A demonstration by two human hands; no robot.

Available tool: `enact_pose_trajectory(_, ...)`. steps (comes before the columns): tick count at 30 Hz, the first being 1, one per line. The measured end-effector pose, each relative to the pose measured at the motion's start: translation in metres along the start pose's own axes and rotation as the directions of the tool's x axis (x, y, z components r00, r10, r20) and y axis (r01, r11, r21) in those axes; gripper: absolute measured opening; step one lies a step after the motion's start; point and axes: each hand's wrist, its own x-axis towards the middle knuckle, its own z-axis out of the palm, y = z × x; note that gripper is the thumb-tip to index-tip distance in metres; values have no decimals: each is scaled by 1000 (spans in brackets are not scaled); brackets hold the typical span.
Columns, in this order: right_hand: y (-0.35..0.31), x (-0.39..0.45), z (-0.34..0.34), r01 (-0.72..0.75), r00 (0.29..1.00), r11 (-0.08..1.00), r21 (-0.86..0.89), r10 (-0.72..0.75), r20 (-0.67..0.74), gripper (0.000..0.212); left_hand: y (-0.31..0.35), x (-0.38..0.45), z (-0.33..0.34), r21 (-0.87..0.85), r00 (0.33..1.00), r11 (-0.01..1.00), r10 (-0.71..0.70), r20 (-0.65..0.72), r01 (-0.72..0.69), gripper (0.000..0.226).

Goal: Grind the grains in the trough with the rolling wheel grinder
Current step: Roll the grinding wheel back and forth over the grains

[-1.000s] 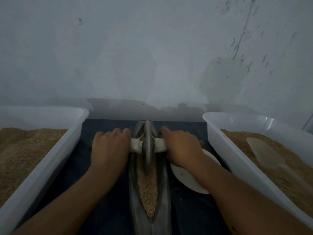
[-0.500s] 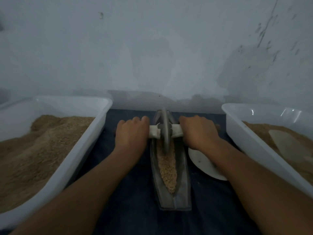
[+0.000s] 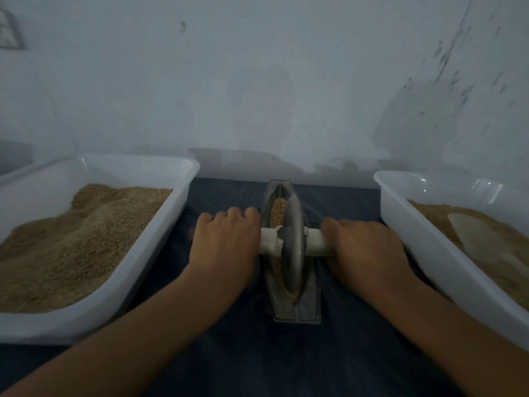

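Frame is dim and soft, so fine detail is hard to read. The axle ends of the rolling wheel grinder (image 3: 292, 245) are hidden inside both fists; only the pale wrapped handle sections just inboard of each grip are seen. The left hand (image 3: 226, 239) is curled over the left handle, knuckles up; the right hand (image 3: 365, 247) is wrapped round the right handle the same way. Fingertips and thumbs are tucked under and cannot be made out. The disc is seen edge-on between the two grips, standing upright in the trough (image 3: 294, 308), at roughly mid-length. The trough runs away from the person directly between the hands; its near end is seen just below the grip line, its far end is pointed toward the wall (image 3: 257, 81). The grains (image 3: 277, 207) are seen beyond the wheel on the far side of the grips, and a thin strip is visible along the disc's near edge; what lies directly under the disc is hidden by it. Outboard of the left grip, a white tub (image 3: 160, 224) holding brown grain is seen, its left side cut off by the frame. Outboard of the right grip, a second white tub (image 3: 406, 224) is cut off at the right edge; a pale scoop (image 3: 481, 239) is lying on its contents, blurred, handle end running out of view. Everything is resting on a dark cloth (image 3: 257, 353). Both forearms are cut off at the bottom edge.
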Motion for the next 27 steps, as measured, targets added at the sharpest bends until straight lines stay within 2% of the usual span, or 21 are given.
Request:
enact_pose_trajectory(4, 0, 5, 11, -33, 999, 997, 74, 33, -3, 26, 1, 8, 8, -4, 1000, 1000, -14, 3, 14, 33)
enact_pose_trajectory(10, 9, 50, 41, -84, 995, 994, 74, 79, 57, 26, -3, 42, 36, -17, 999, 998, -54, 2, 54, 26)
enact_pose_trajectory(17, 28, 92, 66, -232, 946, 956, 179, 179, 271, 44, -3, 84, 50, 6, 997, 999, -51, -52, 51, 21)
enact_pose_trajectory(22, 37, 115, 70, -189, 934, 961, 200, 113, 338, 73, -5, 102, 57, -11, 996, 998, -66, -58, 65, 7)
enact_pose_trajectory(24, 35, 116, 68, -162, 945, 971, 175, 102, 312, 71, -7, 99, 60, -30, 996, 997, -76, -53, 74, 7)
enact_pose_trajectory(27, 28, 108, 63, -156, 964, 979, 132, 122, 235, 53, -8, 91, 59, -36, 996, 997, -74, -59, 72, 16)
